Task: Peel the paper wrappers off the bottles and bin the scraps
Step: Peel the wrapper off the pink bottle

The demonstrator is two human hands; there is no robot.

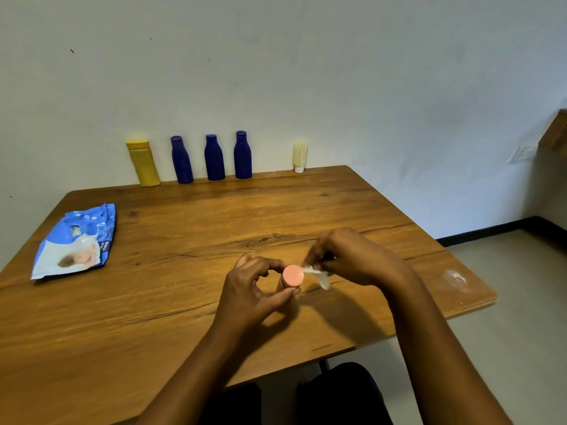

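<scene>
Item 1. Small peach-pink plastic bottle with a round cap [293,275], upright near the front middle of the brown wooden table [214,216]. The left hand [254,291] is curled round it, with thumb and fingertips closed on its sides just under the cap.

Item 2. Thin white paper wrapper strip [317,273], partly lifted. 1 end meets the right side of the bottle; the other is pinched in the right hand [356,259], whose fingers are bunched tight on it.

Item 3. Row along the far table edge against the wall, all upright: 1 flat yellow plastic bottle [142,164], 3 dark blue plastic bottles [214,157], and 1 small cream-white bottle [300,154] standing apart to the right.

Item 4. Blue and white plastic pouch [75,240], lying flat near the left edge.

Item 5. White powdery smear [456,277] on the wood near the right edge.
</scene>
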